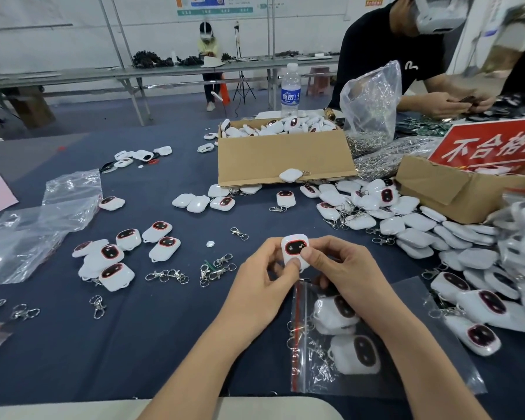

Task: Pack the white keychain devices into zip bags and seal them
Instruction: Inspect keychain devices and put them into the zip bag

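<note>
Both hands pinch one white keychain device (pixel 295 249) above the dark table (pixel 152 344), left hand (pixel 265 272) at its lower edge, right hand (pixel 338 265) on its right side. Zip bag (pixel 340 338) (two devices inside) lies just near-right, under the right wrist. Loose clips (pixel 215 269) lie left.
</note>
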Demonstrator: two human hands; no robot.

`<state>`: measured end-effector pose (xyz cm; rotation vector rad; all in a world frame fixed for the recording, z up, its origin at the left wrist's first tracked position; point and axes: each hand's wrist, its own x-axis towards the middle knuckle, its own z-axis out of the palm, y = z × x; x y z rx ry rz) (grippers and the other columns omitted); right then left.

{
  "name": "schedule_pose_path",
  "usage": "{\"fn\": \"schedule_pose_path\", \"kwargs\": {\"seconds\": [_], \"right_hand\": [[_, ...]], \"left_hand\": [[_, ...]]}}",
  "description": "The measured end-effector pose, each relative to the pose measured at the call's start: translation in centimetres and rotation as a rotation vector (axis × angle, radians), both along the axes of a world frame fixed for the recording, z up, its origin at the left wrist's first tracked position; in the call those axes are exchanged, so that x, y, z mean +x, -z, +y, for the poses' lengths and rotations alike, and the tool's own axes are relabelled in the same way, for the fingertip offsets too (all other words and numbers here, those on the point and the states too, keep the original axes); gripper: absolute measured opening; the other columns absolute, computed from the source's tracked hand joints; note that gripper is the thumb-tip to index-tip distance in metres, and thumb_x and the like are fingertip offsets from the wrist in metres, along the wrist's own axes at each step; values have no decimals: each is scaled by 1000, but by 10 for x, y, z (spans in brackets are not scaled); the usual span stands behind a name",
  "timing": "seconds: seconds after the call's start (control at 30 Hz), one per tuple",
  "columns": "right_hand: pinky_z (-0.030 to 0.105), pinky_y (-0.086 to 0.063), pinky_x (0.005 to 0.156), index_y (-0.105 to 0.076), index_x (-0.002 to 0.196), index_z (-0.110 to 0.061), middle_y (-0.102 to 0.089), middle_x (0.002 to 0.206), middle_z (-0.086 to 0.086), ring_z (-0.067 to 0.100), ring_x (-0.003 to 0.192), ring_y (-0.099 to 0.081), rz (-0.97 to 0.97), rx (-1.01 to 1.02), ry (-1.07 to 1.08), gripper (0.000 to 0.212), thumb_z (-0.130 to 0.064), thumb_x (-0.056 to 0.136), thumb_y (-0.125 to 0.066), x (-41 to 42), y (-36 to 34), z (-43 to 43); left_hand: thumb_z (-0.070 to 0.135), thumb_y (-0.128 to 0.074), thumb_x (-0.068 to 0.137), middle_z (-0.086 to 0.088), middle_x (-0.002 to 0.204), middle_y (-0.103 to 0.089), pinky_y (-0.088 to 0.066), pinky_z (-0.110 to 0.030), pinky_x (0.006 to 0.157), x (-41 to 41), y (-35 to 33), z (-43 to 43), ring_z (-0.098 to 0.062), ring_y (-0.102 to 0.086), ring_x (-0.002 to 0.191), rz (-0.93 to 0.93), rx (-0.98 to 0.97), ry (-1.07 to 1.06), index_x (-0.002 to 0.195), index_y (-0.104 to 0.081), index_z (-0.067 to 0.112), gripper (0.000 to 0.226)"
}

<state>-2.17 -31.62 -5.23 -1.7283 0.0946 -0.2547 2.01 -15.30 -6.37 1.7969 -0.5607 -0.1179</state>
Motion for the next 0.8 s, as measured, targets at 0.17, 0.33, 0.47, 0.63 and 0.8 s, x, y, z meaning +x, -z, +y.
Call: {"fn": "schedule_pose_path", "kwargs": {"seconds": [0.17,0.33,0.47,0.63,0.8], "right_hand": [[14,-47,58,-75,100,-29,-76,87,-14,3,55,-56,-14,-30,-35,15,-18,90,-75,1,1,1],[12,-45,57,-76,96,-33,-65,61,-14,4,55,-51,17,-31,-49,23,-13,85,-80,2,5,0],[16,-49,62,-74,100,-33,-71,72,-11,6,58,-56,14,-27,-46,22,-16,85,-80,2,4,1],[11,-51,68,-60,123,-37,-76,85,-8,6,67,-70,5,-35,15,34,-30,92,-72,1,2,-1],[15,-52,76,-67,121,-25,-78,80,-4,4,72,-69,38,-45,-25,25,-29,96,-66,2,4,2]], "left_hand": [[22,-66,98,6,93,-72,-59,-43,75,0,-1,-1,-18,-66,87,33,-36,-50,102,-65,33,11],[8,-66,95,8,95,-72,-59,-31,71,0,-1,1,-13,-67,87,26,-42,-64,96,-64,26,18],[8,-65,96,6,94,-72,-59,-42,79,0,-2,0,-15,-67,87,38,-42,-71,98,-65,27,19],[24,-62,100,-1,96,-73,-56,-50,89,-2,-5,-1,-23,-69,93,94,-95,-98,126,-60,32,27],[35,-59,101,-7,98,-71,-55,-45,90,-3,-7,-1,-27,-67,91,88,-76,-125,129,-57,38,29]]}}
